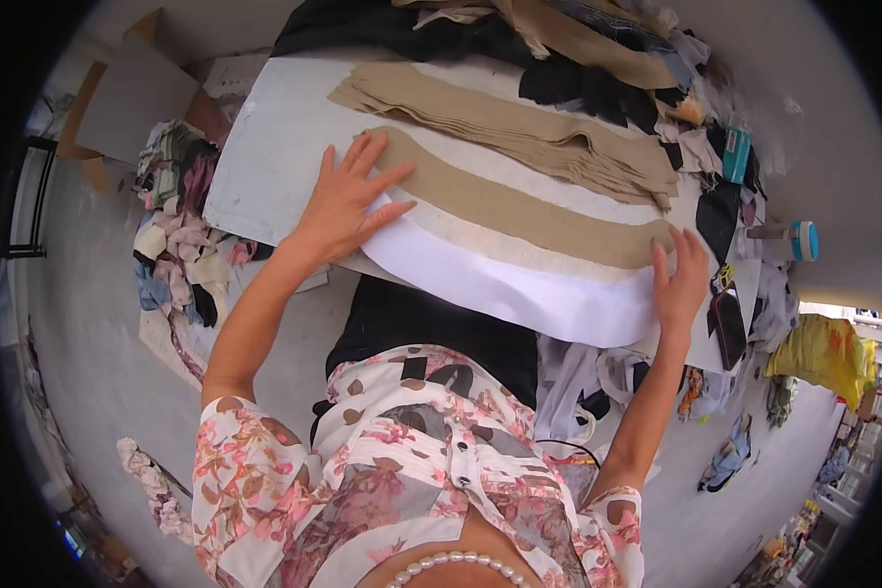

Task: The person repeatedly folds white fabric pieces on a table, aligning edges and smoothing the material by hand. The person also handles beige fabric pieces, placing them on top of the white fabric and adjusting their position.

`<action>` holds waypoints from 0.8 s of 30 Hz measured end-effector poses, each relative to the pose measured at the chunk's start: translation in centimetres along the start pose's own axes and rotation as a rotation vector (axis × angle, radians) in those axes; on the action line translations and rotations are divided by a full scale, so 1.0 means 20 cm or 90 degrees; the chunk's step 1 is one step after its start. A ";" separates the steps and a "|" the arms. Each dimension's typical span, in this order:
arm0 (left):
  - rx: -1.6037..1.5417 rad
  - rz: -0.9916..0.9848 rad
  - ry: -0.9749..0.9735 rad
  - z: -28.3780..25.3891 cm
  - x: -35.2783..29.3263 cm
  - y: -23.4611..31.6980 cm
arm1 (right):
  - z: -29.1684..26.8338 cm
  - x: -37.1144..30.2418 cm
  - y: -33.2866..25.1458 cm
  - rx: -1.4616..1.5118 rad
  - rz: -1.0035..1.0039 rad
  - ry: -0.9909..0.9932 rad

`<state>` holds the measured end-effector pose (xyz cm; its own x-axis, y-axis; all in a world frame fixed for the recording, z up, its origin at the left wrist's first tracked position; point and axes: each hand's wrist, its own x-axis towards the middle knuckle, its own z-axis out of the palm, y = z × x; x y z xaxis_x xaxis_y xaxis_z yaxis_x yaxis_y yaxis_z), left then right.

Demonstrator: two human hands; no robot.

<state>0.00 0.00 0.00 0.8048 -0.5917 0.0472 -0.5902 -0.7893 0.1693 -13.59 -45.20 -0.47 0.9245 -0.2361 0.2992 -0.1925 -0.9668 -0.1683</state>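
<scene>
1. The left hand (pixel 348 204) lies at the left end of a tan fabric strip (pixel 519 208), its fingers spread wide, the thumb over the white strip (pixel 529 294)
2. The right hand (pixel 681 279) is at the other end of both strips, its fingers bent and the thumb slightly apart from them; whether they pinch the cloth, I cannot tell
3. The tan strip lies lengthwise between the two hands on the pale desk (pixel 274 147), gently curved
4. The white strip runs along its near side, partly under it at the left, and bows toward the person at the desk's near edge
5. Just beyond the tan strip is a layered stack of tan strips (pixel 510 127), rumpled toward its right end
6. Black fabric (pixel 402 34) lies along the far edge of the desk
7. On the right are a teal box (pixel 736 155) and a blue-rimmed roll (pixel 804 241); cloth scraps (pixel 176 245) are heaped on the left
</scene>
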 end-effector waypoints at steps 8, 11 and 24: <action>0.042 0.042 0.134 -0.06 0.35 -0.22 | 0.03 0.36 -0.15 -0.055 -0.170 -0.043; 0.084 0.105 0.136 0.02 0.48 -0.38 | 0.12 0.44 -0.12 -0.160 -0.266 -0.045; 0.116 0.140 0.220 0.11 0.65 -0.41 | 0.12 0.40 0.21 -0.207 -0.262 -0.016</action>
<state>15.15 -1.68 -2.96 0.6142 -0.6834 0.3947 -0.7261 -0.6853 -0.0566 -6.15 -50.87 -0.99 0.9519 0.1690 0.2557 0.1006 -0.9603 0.2602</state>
